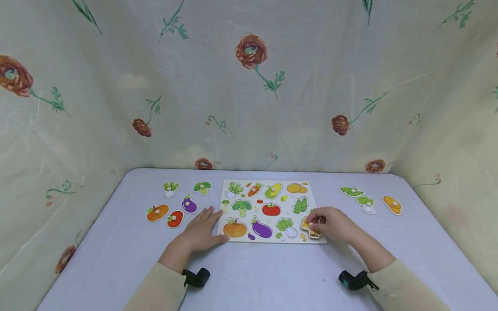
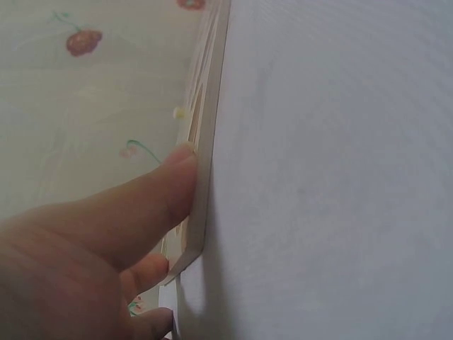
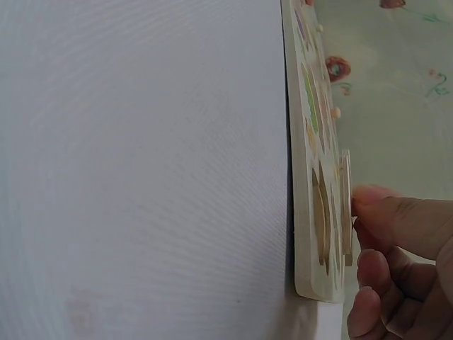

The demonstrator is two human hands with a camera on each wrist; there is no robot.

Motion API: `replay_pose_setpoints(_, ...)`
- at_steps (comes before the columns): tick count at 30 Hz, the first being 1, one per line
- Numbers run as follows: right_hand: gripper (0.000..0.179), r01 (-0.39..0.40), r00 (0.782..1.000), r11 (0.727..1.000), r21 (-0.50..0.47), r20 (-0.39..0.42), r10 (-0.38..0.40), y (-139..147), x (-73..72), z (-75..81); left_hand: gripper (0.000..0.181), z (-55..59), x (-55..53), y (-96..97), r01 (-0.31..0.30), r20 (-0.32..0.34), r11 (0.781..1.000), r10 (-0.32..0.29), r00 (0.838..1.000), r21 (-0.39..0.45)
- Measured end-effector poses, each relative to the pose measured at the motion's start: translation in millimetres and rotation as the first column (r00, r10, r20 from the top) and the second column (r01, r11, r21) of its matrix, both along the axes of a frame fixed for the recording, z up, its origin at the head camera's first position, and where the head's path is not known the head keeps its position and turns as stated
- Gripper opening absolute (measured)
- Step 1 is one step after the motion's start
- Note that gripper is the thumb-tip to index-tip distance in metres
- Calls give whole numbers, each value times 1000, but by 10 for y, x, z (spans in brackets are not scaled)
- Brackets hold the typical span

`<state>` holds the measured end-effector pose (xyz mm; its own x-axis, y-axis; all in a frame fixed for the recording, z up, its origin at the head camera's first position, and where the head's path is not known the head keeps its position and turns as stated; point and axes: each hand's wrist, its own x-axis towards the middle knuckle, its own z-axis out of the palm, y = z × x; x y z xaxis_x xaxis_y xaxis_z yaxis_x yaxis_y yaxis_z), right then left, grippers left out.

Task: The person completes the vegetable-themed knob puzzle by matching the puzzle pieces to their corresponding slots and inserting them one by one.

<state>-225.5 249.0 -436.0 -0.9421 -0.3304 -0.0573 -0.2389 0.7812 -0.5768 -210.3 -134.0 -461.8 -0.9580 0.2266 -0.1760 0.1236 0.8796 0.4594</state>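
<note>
A flat puzzle board (image 1: pixel 253 239) printed with vegetables lies on the table. My left hand (image 1: pixel 201 229) rests at its lower left corner, fingers spread fairly straight along the left side, thumb on the front edge. In the left wrist view the thumb (image 2: pixel 152 191) presses against the board's side. My right hand (image 1: pixel 330 222) pinches a yellow-and-brown puzzle piece (image 1: pixel 313 234) at the board's lower right corner. In the right wrist view this thin piece (image 3: pixel 347 244) stands slightly off the board's face, over a hollow, its knob hidden by the fingertips.
Left of the board lie loose knobbed pieces: a radish (image 1: pixel 170 188), a broccoli (image 1: pixel 202 187), a pumpkin (image 1: pixel 157 213), a tomato (image 1: pixel 176 219) and an eggplant (image 1: pixel 189 205). On the right are a green piece (image 1: pixel 351 191), a cabbage (image 1: pixel 366 204) and a yellow-orange piece (image 1: pixel 392 206).
</note>
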Motion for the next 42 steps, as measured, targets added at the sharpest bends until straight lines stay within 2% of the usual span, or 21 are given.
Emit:
replay_pose_setpoints(8, 5, -3, 1000, 1000, 13, 5, 3, 7, -17, -67, 84, 2, -3, -2, 3, -3, 1000, -3, 1000, 3)
replay_pose_setpoints(20, 5, 30, 998, 1000, 4, 58, -30, -36, -37, -106, 84, -14, -7, -3, 1, -1, 1000, -1, 1000, 5)
replay_pose_setpoints(38, 4, 47, 996, 999, -1, 71, -46, -51, -31, -103, 83, 12, 15, 1, -4, -6, 1000, 4, 1000, 7)
replay_pose_setpoints(42, 5, 47, 997, 999, 8, 57, -47, -31, -33, -62, 84, 5, 10, 0, 1, -11, 1000, -1, 1000, 6)
